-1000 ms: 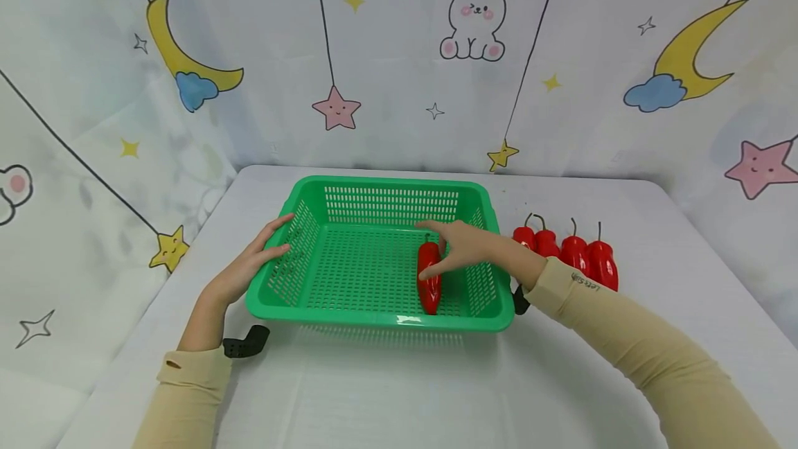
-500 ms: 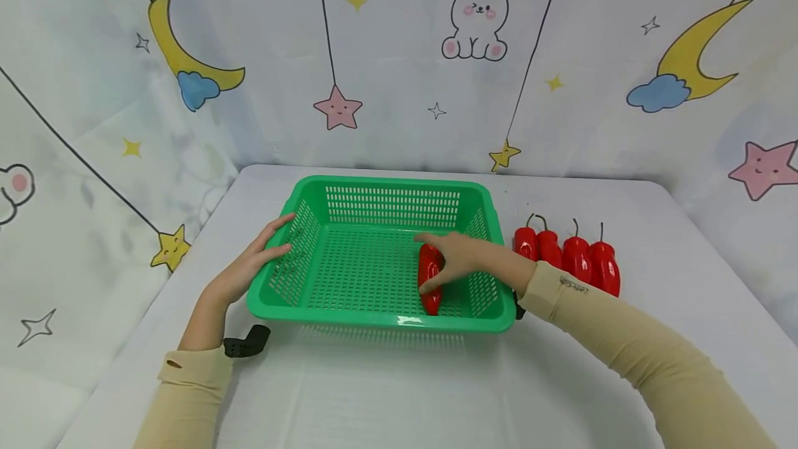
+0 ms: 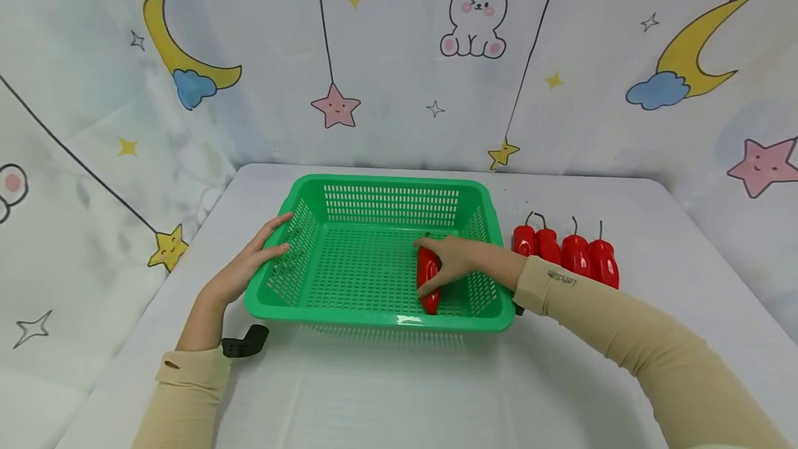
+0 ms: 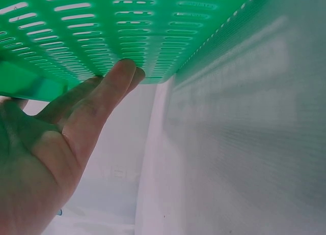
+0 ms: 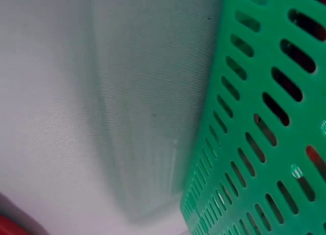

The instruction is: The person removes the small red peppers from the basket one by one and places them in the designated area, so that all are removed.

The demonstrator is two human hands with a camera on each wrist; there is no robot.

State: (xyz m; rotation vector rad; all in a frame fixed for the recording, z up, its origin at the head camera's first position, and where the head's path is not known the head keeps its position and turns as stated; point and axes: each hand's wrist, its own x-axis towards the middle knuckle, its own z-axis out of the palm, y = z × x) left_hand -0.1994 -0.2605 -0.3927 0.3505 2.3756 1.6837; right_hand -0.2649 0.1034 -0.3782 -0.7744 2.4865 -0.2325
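Observation:
A long, glossy red chili pepper [image 3: 427,265] with a dark stem lies lengthwise near the right side of the green plastic basket [image 3: 374,321]. My right hand [image 3: 458,260] reaches over the basket's right rim and holds this pepper between thumb and fingers; part of the pepper is hidden beneath the hand. At the basket's left rim, my left hand [image 3: 246,265] rests with its fingers extended. The left wrist view shows these fingers [image 4: 109,90] touching the slotted outer wall. In the right wrist view the basket wall [image 5: 239,166] hides the right hand, with bits of red showing through its slots.
Several more red chili peppers [image 3: 576,255] lie side by side on the white table [image 3: 349,393], right of the basket and partly behind the right forearm. A printed cloth backdrop [image 3: 399,54] stands behind and beside the table.
My right hand has lowered slightly toward the pepper and its thumb and fingers have closed around it. The left hand and the basket have stayed in place.

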